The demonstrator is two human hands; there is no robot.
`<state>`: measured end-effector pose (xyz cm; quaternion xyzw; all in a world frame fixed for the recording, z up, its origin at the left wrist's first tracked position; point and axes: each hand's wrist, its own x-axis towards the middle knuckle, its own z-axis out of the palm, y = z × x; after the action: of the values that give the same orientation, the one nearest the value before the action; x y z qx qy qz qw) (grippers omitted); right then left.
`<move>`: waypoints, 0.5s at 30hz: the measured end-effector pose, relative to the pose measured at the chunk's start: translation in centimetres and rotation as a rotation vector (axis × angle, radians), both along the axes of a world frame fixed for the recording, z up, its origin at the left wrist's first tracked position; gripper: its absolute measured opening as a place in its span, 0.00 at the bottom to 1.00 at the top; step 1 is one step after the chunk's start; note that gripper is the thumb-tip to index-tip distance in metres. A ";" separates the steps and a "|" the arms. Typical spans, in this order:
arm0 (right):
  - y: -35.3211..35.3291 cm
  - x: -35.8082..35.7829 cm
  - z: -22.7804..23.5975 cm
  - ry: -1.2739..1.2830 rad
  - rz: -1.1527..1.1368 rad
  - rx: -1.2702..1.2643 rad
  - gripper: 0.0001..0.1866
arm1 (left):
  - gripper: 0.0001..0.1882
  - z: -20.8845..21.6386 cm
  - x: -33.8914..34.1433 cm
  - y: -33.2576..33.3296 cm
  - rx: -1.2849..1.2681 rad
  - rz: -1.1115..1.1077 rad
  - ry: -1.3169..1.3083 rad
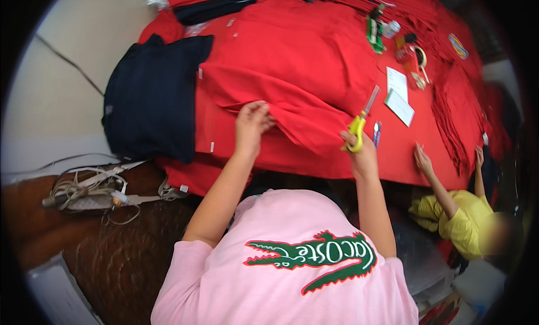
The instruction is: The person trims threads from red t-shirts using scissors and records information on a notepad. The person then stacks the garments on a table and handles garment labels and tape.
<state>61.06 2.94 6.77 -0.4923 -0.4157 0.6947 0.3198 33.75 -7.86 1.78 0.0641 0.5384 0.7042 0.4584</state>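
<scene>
My right hand point(362, 155) is closed round the yellow handles of a pair of scissors point(357, 124). The blades point up and away, over the red cloth. Curled at a fold in a red garment point(297, 109), my left hand point(252, 126) seems to pinch the fabric near its close edge. Between both hands the garment bunches into a raised crease. Left of it lies a folded dark navy garment point(149, 97). A small blue tool point(377, 133) rests on the cloth just right of my right hand.
Paper slips point(398, 103) lie on the red-covered table, with a green dispenser point(374, 33) and a tape roll point(421, 56) beyond. More red garments point(457, 111) hang at right, where a person in yellow point(466, 221) works. Tangled cables point(92, 187) sit at left.
</scene>
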 end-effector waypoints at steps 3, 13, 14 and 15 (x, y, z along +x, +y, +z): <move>-0.6 1.3 3.3 0.030 -0.011 -0.039 0.19 | 0.28 -0.3 0.3 0.0 -0.076 -0.074 -0.066; 0.0 10.2 2.9 0.028 -0.159 -0.042 0.14 | 0.33 -7.0 -9.1 -1.4 -0.306 0.583 0.911; -0.1 10.3 2.8 0.034 -0.168 -0.033 0.13 | 0.34 -7.2 -10.1 -2.7 -0.428 0.497 1.033; -0.1 10.2 2.9 0.036 -0.170 -0.042 0.13 | 0.36 -7.5 -11.1 -3.9 -0.551 0.404 1.151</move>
<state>71.28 2.87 9.70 -0.5196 -0.3520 0.6824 0.3747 22.64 -11.77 -5.69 0.2081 0.8585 0.4666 -0.0430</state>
